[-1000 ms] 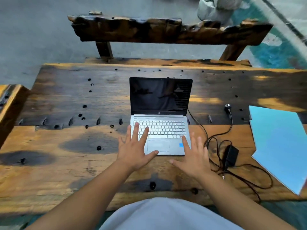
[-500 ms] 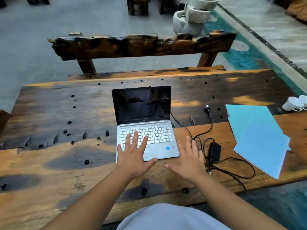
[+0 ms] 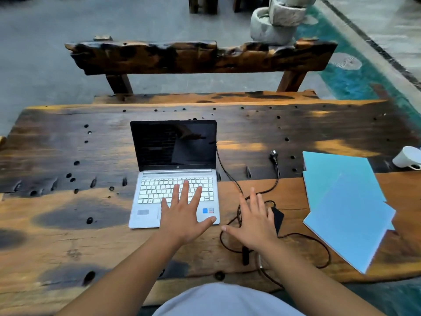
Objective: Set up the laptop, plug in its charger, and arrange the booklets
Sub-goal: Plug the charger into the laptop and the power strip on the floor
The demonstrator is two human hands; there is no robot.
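Dim, soft daylight; edges bowed (perhaps slightly blurred).

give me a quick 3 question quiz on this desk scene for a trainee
1. True or false: the screen of the open silver laptop is lit.
2. What lies beneath the right hand?
A. the black charger cable and brick
B. the light blue booklets
C. the white cup
3. Fill in: the left hand is spread flat over the laptop's keyboard and ____.

Key
1. False: the screen is dark.
2. A. The hand is open above the coiled cable, beside the brick; contact is unclear.
3. Palm rest.
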